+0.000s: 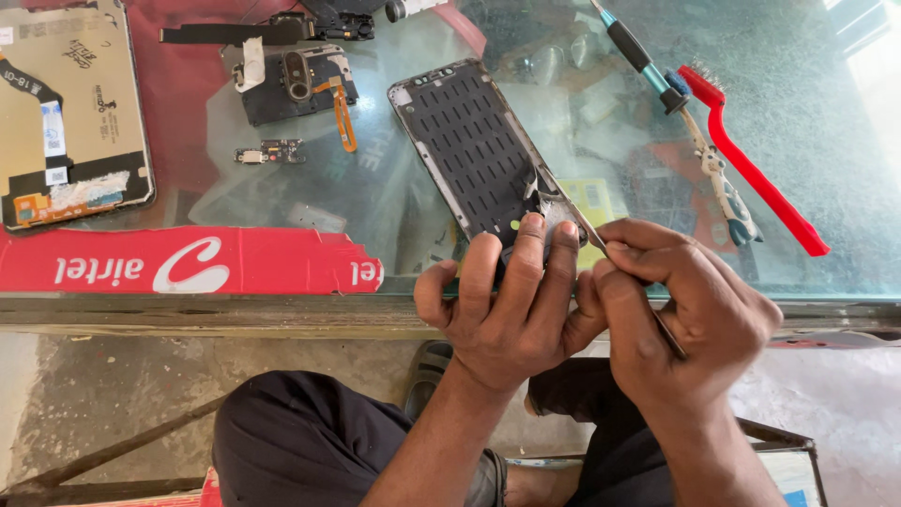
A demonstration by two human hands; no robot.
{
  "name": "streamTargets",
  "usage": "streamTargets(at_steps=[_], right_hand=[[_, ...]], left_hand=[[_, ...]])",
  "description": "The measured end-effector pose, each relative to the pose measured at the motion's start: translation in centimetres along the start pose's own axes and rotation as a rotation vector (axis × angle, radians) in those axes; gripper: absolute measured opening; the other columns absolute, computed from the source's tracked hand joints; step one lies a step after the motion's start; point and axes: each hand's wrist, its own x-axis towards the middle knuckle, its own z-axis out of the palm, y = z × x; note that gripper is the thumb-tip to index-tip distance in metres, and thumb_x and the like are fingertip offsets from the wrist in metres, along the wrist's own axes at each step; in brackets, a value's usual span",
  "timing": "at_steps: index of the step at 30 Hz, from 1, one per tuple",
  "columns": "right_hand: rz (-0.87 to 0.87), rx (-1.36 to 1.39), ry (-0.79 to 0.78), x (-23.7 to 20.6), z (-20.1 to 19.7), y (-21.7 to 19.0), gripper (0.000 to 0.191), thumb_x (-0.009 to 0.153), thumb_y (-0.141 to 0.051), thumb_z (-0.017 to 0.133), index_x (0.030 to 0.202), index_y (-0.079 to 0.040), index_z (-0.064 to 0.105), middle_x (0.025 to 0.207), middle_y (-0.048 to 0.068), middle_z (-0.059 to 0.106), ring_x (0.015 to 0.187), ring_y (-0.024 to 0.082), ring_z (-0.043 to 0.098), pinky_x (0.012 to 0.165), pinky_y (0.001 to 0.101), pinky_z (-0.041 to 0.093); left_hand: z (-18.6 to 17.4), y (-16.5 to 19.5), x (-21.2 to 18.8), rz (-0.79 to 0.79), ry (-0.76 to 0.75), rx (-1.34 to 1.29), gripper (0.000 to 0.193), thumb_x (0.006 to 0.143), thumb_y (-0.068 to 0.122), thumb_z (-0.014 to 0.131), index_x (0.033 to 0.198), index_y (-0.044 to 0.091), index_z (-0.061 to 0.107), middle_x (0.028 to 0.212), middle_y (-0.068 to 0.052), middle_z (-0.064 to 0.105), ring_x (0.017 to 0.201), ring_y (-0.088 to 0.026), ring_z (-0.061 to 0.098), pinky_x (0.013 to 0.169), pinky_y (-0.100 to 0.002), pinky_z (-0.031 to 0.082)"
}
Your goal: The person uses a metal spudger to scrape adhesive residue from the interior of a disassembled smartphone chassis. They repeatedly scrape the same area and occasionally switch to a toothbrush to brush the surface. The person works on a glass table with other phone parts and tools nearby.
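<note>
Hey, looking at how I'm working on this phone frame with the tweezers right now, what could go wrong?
1. The phone frame overhangs the glass table edge, pinned only by the left hand; it might slip off.
2. The tweezers in the right hand point close to the left fingertips, so a slip may jab them.
3. Hard prying may bend the frame.

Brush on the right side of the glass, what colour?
Red brush, handle and head alike; the head view shows it.

Glass-topped table (pixel 826 141) carries it all: phone frame (pixel 469 145) at the near edge, red brush (pixel 751 164) and screwdriver (pixel 657 75) right, back cover (pixel 66 113) far left, red strip (pixel 188 261) along the near-left edge.
</note>
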Motion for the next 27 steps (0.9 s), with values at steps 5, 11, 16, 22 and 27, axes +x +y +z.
streamTargets(at_steps=[5,11,16,22,27], right_hand=[[-0.013,0.084,0.09,-0.2,0.2,0.7,0.006,0.083,0.011,0.066,0.085,0.006,0.067,0.091,0.016,0.074,0.075,0.017,0.073,0.069,0.0252,0.058],[-0.04,0.071,0.121,-1.0,0.5,1.6,0.005,0.078,0.011,0.067,0.081,0.008,0.064,0.091,0.02,0.074,0.074,0.018,0.073,0.067,0.0266,0.057],[0.025,0.094,0.109,-1.1,0.2,1.9,0.005,0.077,0.011,0.066,0.082,0.009,0.065,0.086,0.019,0.074,0.069,0.016,0.071,0.066,0.0252,0.057],[0.021,0.099,0.119,-1.4,0.2,1.9,0.004,0.08,0.011,0.067,0.079,0.009,0.065,0.09,0.018,0.074,0.071,0.016,0.071,0.066,0.0241,0.057],[-0.018,0.092,0.123,-1.4,0.4,1.8,0.003,0.079,0.011,0.067,0.079,0.009,0.065,0.089,0.018,0.073,0.072,0.017,0.072,0.07,0.0256,0.058]], left_hand=[[0.1,0.2,0.2,-0.018,0.01,-0.004,0.035,0.104,0.041,0.055,0.106,0.019,0.082,0.112,0.003,0.071,0.108,-0.017,0.056,0.095,-0.045,0.032],[0.2,0.1,0.1,-0.006,0.013,-0.002,0.033,0.104,0.04,0.054,0.108,0.021,0.081,0.113,0.004,0.07,0.109,-0.017,0.055,0.096,-0.045,0.031],[0.2,0.2,0.0,-0.021,0.014,-0.021,0.034,0.104,0.04,0.054,0.106,0.02,0.081,0.112,0.004,0.071,0.108,-0.016,0.055,0.095,-0.044,0.031],[0.2,0.2,0.0,-0.017,0.021,-0.015,0.034,0.103,0.039,0.054,0.106,0.02,0.081,0.112,0.003,0.071,0.107,-0.016,0.055,0.095,-0.045,0.031],[0.2,0.2,0.0,-0.021,0.013,-0.018,0.033,0.102,0.041,0.055,0.105,0.019,0.08,0.112,0.003,0.071,0.107,-0.016,0.055,0.094,-0.044,0.031]])
